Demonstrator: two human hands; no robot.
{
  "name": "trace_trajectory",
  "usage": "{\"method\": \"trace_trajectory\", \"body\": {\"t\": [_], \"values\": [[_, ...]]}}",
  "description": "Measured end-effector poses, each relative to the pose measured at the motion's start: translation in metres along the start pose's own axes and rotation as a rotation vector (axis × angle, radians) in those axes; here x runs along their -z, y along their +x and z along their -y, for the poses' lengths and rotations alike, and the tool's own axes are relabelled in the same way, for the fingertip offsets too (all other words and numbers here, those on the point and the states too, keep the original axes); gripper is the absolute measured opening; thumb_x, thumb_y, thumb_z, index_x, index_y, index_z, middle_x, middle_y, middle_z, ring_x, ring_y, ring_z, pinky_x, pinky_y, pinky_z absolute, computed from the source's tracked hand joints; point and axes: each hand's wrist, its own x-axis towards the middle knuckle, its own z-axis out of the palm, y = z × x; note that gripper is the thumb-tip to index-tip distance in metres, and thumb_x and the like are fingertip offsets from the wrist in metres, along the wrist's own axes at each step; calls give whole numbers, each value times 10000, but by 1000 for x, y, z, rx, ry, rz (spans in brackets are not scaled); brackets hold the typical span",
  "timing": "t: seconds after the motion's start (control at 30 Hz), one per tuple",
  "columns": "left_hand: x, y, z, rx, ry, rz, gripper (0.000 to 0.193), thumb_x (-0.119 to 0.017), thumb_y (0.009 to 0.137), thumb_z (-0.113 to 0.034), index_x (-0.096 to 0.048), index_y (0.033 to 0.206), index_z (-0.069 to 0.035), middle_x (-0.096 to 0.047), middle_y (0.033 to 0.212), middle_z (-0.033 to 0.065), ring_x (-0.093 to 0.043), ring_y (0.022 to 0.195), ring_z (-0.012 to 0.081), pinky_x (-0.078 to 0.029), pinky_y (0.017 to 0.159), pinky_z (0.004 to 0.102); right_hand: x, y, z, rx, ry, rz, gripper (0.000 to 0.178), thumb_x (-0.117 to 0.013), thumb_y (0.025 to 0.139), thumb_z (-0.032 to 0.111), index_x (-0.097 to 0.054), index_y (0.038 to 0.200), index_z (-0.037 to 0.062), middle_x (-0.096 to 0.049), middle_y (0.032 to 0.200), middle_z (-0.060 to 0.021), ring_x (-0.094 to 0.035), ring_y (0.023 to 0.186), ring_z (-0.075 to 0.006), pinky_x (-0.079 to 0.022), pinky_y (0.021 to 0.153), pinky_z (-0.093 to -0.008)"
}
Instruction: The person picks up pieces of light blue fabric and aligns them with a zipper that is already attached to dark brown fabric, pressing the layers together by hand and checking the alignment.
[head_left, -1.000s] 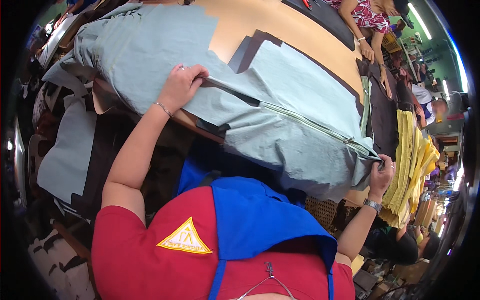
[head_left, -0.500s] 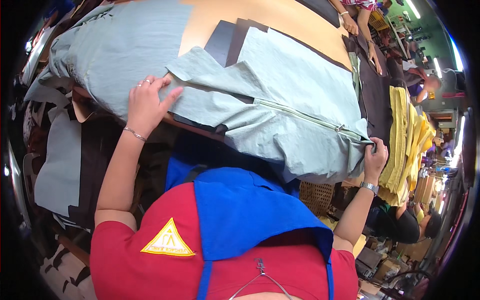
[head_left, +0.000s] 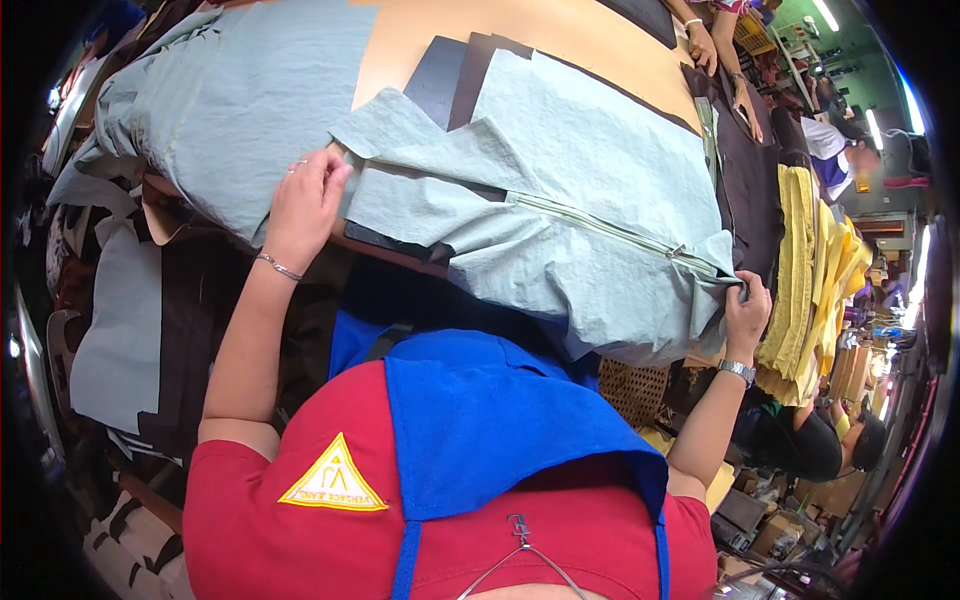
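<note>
A pale grey-green fabric piece (head_left: pixel 600 125) with a long zipper (head_left: pixel 600 230) set in it lies over the table edge, its near part hanging down in folds. At the zipper's right end, my right hand (head_left: pixel 748 315) pinches the fabric's corner. My left hand (head_left: pixel 308 195) is at the piece's left end, fingers closed by its narrow corner; the fingertips are partly hidden. The metal zipper pull (head_left: pixel 676 250) rests close to the right end. Dark lining pieces (head_left: pixel 478 75) show from under the fabric.
A large heap of the same pale fabric (head_left: pixel 240 90) covers the table's left. The tan tabletop (head_left: pixel 560 30) shows at the back. Yellow fabric (head_left: pixel 795 270) is stacked at the right. Another person's hand (head_left: pixel 746 110) rests on dark material at the far right. A woven basket (head_left: pixel 632 390) stands below the table.
My left hand has drawn its thumb and fingers together at the fabric's left corner. My right hand keeps its hold, shifting slightly left.
</note>
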Motion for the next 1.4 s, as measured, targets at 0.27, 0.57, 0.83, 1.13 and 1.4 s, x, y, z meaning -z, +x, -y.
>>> {"method": "trace_trajectory", "body": {"t": [0.27, 0.57, 0.83, 1.13, 1.4], "values": [[0, -2, -7, 112, -403, -60, 318, -701, 991, -199, -548, 1232, -59, -715, 957, 108, -717, 857, 299, -554, 754, 405, -1, -1, -1, -1, -1, 25, 179, -643, 908, 77, -693, 1080, 95, -716, 934, -109, -687, 907, -319, -448, 1082, -498], [25, 12, -12, 214, -4, 163, 407, -685, 988, -185, -581, 1373, -103, -700, 945, 40, -676, 769, 192, -546, 757, 329, -2, -1, -10, -34, 34, 53, 170, -637, 913, 65, -683, 1077, 71, -732, 975, -113, -686, 913, -331, -458, 1025, -476], [2, 25, 2, 21, -336, 54, 483, -699, 976, -187, -580, 1439, -120, -696, 913, 51, -677, 842, 197, -553, 832, 343, -2, 1, -1, -94, 40, 89, 213, -627, 878, 42, -693, 1078, 72, -726, 982, -120, -678, 938, -317, -467, 1002, -463], [3, 28, 7, 54, -401, 215, 267, -683, 964, -84, -743, 1224, -68, -679, 1033, 54, -652, 922, 177, -524, 901, 314, 4, 27, 138, 199, 295, -83, 300, -677, 878, 64, -695, 1177, 48, -706, 1258, -148, -621, 1219, -338, -433, 1106, -470], [4, 28, -8, -211, -502, -46, 55, -651, 956, -96, -625, 961, -48, -720, 1011, 67, -663, 916, 194, -514, 877, 319, -52, 33, 272, 355, 619, 186, 260, -738, 931, 200, -697, 1183, 150, -698, 1257, -51, -634, 1220, -284, -357, 1181, -588]]}}
